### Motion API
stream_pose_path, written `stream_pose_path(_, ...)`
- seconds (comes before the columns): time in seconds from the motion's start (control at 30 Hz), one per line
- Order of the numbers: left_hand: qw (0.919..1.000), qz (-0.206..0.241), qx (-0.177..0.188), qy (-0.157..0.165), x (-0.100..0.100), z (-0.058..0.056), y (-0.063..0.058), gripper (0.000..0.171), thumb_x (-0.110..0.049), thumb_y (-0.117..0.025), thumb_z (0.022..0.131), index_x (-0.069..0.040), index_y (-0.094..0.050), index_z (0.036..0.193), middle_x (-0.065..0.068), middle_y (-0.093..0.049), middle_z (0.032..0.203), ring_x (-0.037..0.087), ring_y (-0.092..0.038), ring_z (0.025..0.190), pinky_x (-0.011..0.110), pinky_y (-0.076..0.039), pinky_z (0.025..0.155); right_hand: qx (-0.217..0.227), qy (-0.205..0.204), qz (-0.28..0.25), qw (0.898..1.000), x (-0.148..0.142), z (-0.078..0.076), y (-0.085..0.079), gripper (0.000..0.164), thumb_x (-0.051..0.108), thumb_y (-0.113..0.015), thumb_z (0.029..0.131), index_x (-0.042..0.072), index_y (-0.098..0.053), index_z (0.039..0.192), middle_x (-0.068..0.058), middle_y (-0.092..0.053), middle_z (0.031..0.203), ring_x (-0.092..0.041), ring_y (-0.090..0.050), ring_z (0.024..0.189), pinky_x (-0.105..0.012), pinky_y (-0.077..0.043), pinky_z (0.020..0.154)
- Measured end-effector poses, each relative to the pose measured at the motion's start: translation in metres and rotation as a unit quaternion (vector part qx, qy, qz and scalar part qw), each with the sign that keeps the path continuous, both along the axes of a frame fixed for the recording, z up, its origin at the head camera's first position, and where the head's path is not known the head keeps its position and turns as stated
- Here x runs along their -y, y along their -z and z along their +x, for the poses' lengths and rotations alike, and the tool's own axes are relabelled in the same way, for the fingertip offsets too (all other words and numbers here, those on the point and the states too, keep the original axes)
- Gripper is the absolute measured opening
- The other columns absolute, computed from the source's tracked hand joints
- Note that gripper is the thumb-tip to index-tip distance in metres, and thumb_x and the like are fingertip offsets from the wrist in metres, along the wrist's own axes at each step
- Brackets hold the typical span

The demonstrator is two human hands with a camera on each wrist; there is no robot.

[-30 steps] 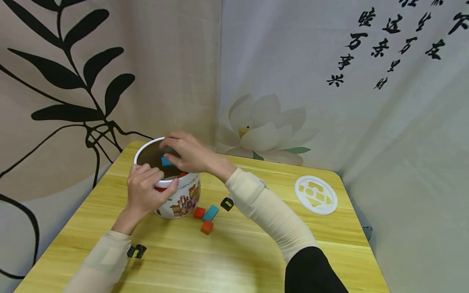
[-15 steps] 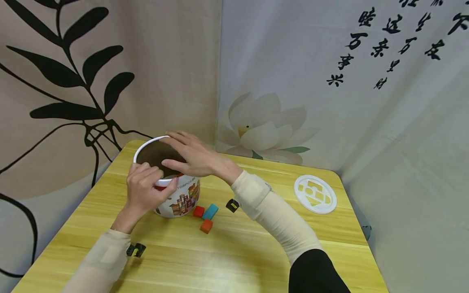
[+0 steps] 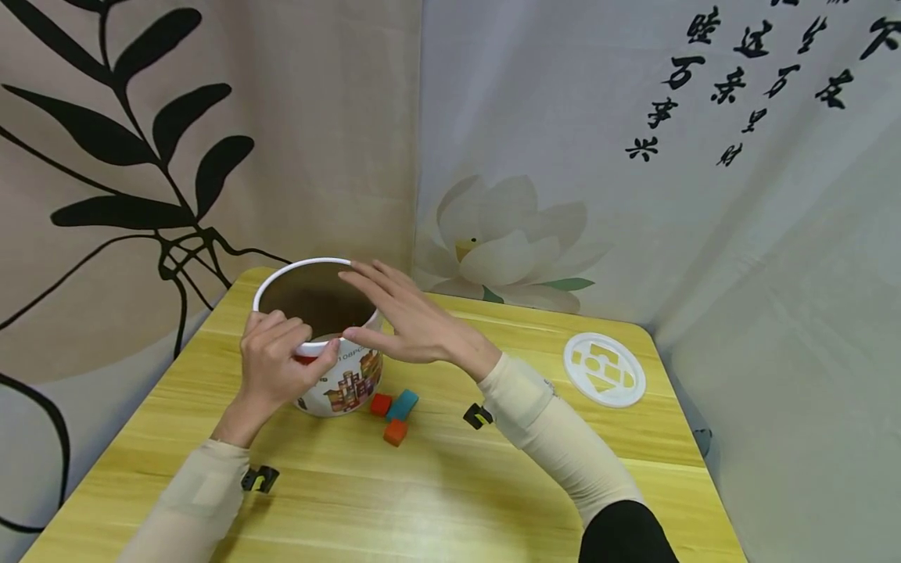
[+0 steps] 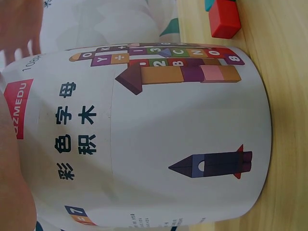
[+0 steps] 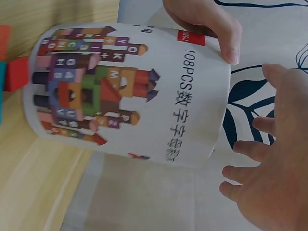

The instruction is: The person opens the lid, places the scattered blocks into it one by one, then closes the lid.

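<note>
A white printed bucket (image 3: 352, 383) stands upright on the table, its mouth uncovered. My left hand (image 3: 278, 363) grips the near-left rim, fingers over the edge and thumb outside; in the left wrist view only part of it shows beside the bucket wall (image 4: 159, 120). At the right side of the mouth, my right hand (image 3: 422, 320) is spread, fingers fairly straight and holding nothing. In the right wrist view a gap separates its fingers from the bucket (image 5: 192, 110). Just right of the bucket's base lie a red block (image 3: 381, 404), a blue block (image 3: 403, 405) and an orange block (image 3: 396, 432). The bucket's bottom is hidden.
A white round lid (image 3: 604, 370) with cut-out shapes lies flat at the right of the wooden table (image 3: 450, 500). Behind the table hang printed curtains (image 3: 521, 102). A small black wrist device (image 3: 478, 416) sits by each forearm.
My right hand has moved right, from over the bucket's mouth to its right edge, and its fingers have straightened. A blue block seen under it inside is out of sight. The left hand stays put.
</note>
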State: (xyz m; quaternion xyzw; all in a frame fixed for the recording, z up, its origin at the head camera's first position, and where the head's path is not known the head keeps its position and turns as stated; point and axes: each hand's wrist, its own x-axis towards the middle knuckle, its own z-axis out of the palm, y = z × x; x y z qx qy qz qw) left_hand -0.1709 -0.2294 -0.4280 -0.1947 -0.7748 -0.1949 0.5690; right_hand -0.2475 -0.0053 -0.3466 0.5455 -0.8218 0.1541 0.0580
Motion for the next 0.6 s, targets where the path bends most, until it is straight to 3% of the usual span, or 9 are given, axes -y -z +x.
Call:
stream_pose_path(0.23, 0.9999, 0.01, 0.006, 0.002, 0.001, 0.0, 0.001, 0.048, -0.041, -0.063, 0.078, -0.014, -0.038, 0.047, 0.001, -0.04, 0.043, 0.022, -0.033, 0.046, 0.048, -0.029, 0.055, 0.006, 0.016, -0.041, 0.999, -0.038, 0.006, 0.019, 0.083, 0.06, -0.051, 0.099, 0.02, -0.023, 0.166, 0.007, -0.006, 0.17, -0.014, 0.002, 0.153, -0.048, -0.015, 0.123)
stream_pose_path(0.4, 0.9998, 0.019, 0.006, 0.005, -0.001, 0.001, 0.0, 0.047, -0.038, -0.065, 0.075, -0.013, -0.036, 0.047, 0.001, -0.038, 0.043, 0.022, -0.032, 0.046, 0.048, -0.028, 0.055, -0.01, 0.026, -0.062, 0.998, -0.062, 0.012, 0.034, 0.083, 0.059, -0.053, 0.098, 0.014, -0.029, 0.163, 0.001, -0.01, 0.17, -0.02, -0.002, 0.153, -0.054, -0.02, 0.12)
stream_pose_path(0.6, 0.9998, 0.018, 0.008, 0.003, -0.001, 0.001, 0.0, 0.048, -0.039, -0.064, 0.076, -0.013, -0.037, 0.048, 0.001, -0.037, 0.043, 0.022, -0.032, 0.047, 0.048, -0.028, 0.056, -0.023, 0.046, -0.05, 0.997, -0.079, 0.021, 0.059, 0.085, 0.059, -0.055, 0.096, 0.011, -0.033, 0.162, -0.007, -0.02, 0.168, -0.025, -0.007, 0.153, -0.055, -0.021, 0.12)
